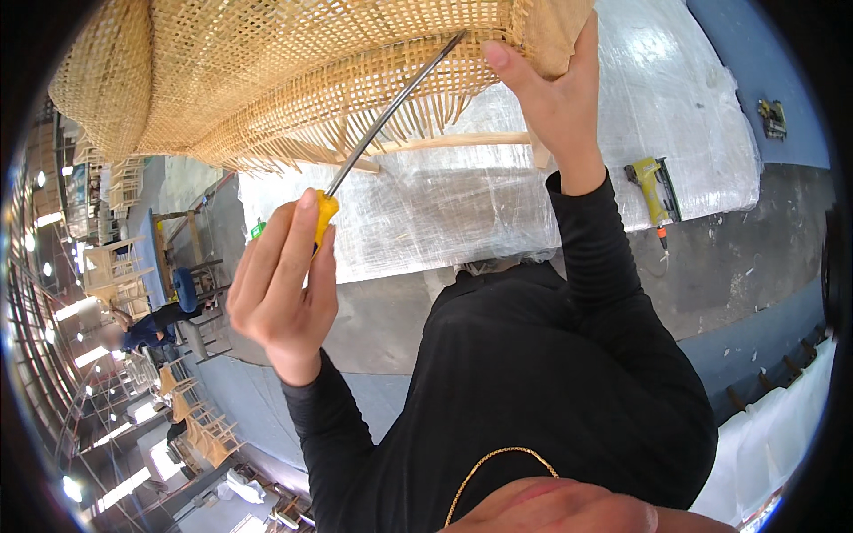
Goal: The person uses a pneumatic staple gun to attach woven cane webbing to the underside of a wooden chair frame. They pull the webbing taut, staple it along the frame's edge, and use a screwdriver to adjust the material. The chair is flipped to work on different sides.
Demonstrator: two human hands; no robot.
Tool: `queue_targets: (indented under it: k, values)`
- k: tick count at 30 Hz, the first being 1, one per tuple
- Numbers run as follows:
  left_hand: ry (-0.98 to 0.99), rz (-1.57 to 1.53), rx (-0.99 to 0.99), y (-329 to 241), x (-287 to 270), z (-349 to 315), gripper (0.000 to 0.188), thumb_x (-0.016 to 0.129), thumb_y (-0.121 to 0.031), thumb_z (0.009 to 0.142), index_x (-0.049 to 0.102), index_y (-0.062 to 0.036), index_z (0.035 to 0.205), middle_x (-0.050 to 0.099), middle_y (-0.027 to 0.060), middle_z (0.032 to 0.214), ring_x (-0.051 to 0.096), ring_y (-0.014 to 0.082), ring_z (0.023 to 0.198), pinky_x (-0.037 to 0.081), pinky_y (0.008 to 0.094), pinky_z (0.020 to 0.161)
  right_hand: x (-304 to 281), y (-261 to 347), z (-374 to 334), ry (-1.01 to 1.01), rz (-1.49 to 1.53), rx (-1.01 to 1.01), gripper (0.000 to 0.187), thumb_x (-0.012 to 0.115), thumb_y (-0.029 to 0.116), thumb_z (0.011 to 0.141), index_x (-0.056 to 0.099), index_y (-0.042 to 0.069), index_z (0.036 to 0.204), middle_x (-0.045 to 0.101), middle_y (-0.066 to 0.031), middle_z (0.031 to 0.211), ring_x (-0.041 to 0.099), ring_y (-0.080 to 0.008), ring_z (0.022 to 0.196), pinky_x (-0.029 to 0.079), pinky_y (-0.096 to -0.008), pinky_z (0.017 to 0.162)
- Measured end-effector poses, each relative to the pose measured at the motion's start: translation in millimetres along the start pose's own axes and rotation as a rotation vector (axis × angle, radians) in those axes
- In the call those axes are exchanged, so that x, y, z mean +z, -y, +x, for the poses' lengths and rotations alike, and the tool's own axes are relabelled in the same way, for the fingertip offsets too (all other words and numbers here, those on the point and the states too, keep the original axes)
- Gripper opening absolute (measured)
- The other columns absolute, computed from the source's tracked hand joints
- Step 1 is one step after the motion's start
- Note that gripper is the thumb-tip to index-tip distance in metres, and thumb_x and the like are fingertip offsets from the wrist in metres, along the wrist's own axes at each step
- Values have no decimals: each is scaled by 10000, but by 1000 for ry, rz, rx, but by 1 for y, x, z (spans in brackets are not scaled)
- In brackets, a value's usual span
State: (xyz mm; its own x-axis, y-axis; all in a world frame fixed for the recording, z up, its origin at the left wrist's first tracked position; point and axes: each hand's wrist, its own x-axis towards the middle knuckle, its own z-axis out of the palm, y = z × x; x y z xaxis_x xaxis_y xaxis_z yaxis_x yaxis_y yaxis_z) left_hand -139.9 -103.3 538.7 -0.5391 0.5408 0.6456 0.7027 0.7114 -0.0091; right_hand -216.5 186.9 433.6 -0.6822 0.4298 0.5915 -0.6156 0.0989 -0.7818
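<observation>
Across the top of the head view stretches a piece of furniture covered in woven cane webbing (338, 62), with loose frayed strands hanging along its lower edge. My left hand (283, 289) is closed around the yellow handle of a screwdriver (382, 120). Its long metal shaft slants up to the right, and the tip meets the webbing near a pale wooden part (551, 40) of the frame. Gripping that wooden part is my right hand (562, 102), its thumb against the front by the cane edge and its fingers mostly hidden behind.
Under the furniture lies a surface wrapped in clear plastic (426, 213). A yellow-green pneumatic staple gun (656, 189) rests at its right. Farther right, another tool (773, 118) sits on a blue surface. Wooden chair frames (200, 426) and a person (151, 327) are at the left.
</observation>
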Motion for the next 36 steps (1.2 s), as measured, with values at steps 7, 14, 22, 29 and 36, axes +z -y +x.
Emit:
queue_targets:
  k: [7,14,22,29,36]
  values:
    - [2,-67,-93,-1,22,-22,480,823,100,759,755,22,1228,771,215,1109,773,300,964,607,345,840,4,1,-2,-14,131,32,978,918,204,810,315,-31,1544,545,-151,1414,548,-217,1293,464,-353,1086]
    - [-76,-123,-54,12,46,-30,468,827,103,744,761,25,1201,767,212,1087,750,287,891,591,338,782,5,-2,-5,-42,152,32,994,924,196,806,308,-26,1555,533,-149,1429,537,-223,1311,457,-357,1095]
    - [-254,-247,-45,33,104,-54,527,858,81,717,749,3,1227,758,187,1079,701,268,780,560,322,684,6,0,-2,-47,114,-3,1013,932,244,799,311,-23,1553,529,-148,1429,529,-224,1318,451,-358,1101]
    - [-233,-241,-59,20,95,-54,515,855,51,751,744,-13,1249,765,181,1092,733,286,855,584,336,744,4,-2,-3,-57,140,5,1031,939,269,790,309,-23,1551,525,-153,1432,530,-227,1317,448,-358,1102]
    - [-188,-624,-300,32,133,-67,426,838,-32,845,725,32,1251,755,235,1156,751,287,1042,569,332,910,7,2,-4,-62,127,21,1037,934,242,796,287,-25,1560,520,-155,1440,525,-223,1329,452,-357,1102]
